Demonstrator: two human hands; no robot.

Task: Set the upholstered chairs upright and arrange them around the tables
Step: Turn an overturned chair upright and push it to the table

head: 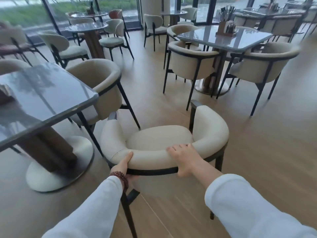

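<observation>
Two hands hold one cream upholstered chair with a black metal frame (159,138), seen from the head camera, and both arms reach forward in white sleeves (92,212). The left hand (126,166) grips the near left part of the padded curved backrest (151,157), with the thumb lying up over the cushion and the fingers tucked under the frame. A dark red beaded bracelet (121,176) sits at that wrist. The right hand (184,159) clasps the backrest further right, with its fingers draped over the top of the padding and its thumb hooked down on the black rail.

That chair is upright in the near middle of the wooden floor (257,143). Its backrest is towards the person and its open front points far, and the arc of the back runs left to right. Whether its legs touch the floor cannot be told.

Just left of it stands a glossy grey square-topped table on a brown pedestal (56,100), with a matching beige chair (103,78) tucked at its far right side. Well apart at far right, a second grey table (240,40) has two similar chairs (190,62) (260,66) drawn up on its near side.
</observation>
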